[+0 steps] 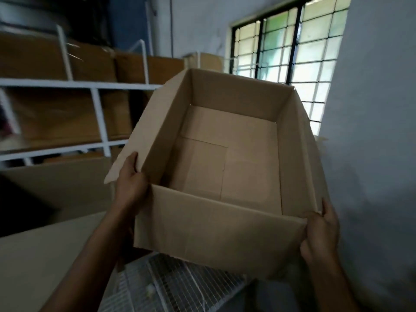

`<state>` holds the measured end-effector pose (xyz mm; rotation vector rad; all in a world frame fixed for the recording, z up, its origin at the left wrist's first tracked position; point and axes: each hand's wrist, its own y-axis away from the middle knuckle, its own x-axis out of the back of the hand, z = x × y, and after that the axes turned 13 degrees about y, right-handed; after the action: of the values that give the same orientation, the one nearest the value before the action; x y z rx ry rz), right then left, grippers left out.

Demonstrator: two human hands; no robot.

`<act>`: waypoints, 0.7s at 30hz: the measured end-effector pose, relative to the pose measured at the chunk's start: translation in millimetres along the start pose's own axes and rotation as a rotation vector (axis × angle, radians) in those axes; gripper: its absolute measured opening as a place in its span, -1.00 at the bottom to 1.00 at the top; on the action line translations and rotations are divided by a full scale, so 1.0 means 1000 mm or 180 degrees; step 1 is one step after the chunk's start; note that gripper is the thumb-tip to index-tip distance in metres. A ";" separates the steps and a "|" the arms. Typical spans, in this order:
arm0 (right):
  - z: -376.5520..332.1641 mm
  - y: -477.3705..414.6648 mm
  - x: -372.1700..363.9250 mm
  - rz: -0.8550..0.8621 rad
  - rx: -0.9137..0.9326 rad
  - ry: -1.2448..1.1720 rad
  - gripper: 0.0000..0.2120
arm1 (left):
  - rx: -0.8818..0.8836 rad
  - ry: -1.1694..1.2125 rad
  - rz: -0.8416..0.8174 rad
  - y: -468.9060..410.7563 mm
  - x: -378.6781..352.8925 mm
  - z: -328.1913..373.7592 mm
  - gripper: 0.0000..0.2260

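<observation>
Both hands, the left hand (130, 183) and right hand (320, 230), gripped the empty box (227, 154) at opposite corners, keeping it level in the air.

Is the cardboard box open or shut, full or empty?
Open and empty: the cardboard box has top flaps spread outward; only its bare bottom shows.

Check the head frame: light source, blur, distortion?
Head view: backlit by the barred window, partly blown out; room dim, cardboard box interior evenly lit and fairly sharp. Head view, image left: white rack is motion-smeared, and the window frame leans from the wide lens. The left hand and right hand gripping the box are dark, little detail.
</observation>
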<state>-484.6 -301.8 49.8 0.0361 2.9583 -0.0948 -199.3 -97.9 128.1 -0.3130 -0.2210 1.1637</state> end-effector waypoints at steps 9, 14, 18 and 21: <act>-0.057 0.082 -0.135 -0.0874 0.0146 0.0093 -0.35 | -0.0183 -0.0055 0.0833 -0.013 0.164 0.043 -0.46; -0.069 0.138 -0.213 -0.1189 0.0245 0.0167 -0.40 | -0.0140 -0.0116 0.1285 -0.036 0.255 0.042 -0.43; -0.070 0.177 -0.275 -0.1373 0.0239 0.0248 -0.39 | -0.0057 -0.0152 0.1439 -0.064 0.323 0.034 -0.42; -0.067 0.201 -0.320 -0.1515 0.0195 0.0248 -0.41 | 0.0007 -0.0159 0.1528 -0.087 0.364 0.025 -0.43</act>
<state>-176.3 -103.0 161.3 -0.6694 2.9734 -0.2513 6.2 210.4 185.0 -0.3457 -0.1931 1.6471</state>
